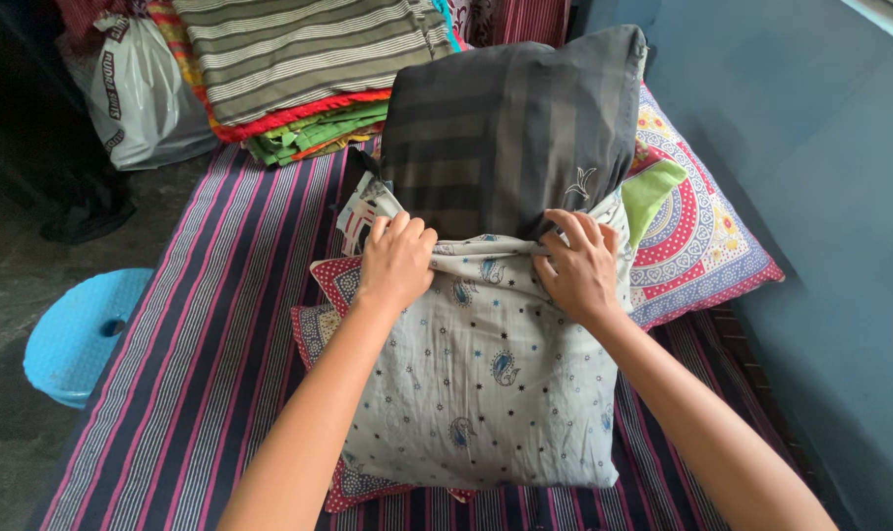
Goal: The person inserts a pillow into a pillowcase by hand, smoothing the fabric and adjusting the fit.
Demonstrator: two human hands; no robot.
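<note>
On the striped bedsheet (201,374), nearest to us, lies the pale grey paisley-print pillowcase (486,383), flat over a red-bordered patterned pillow (333,295) that shows at its left edge. At the case's upper, open edge we have both hands closed: the left hand (395,264) bunches the cloth at the left side of the mouth, the right hand (576,265) curls its fingers over the rim on the right. Between and beyond them the dark grey checked pillow (510,128) stands out, most of it not yet inside. To work the case on well, we judge it best to keep both grips level and pull evenly, so the mouth stays wide and the corners seat squarely; a one-sided tug would likely twist the cloth. Right of it lies a mandala-print pillow (702,246); farther back, a stack of folded striped cloths (299,69), with a white plastic bag (137,93) to its left.
</note>
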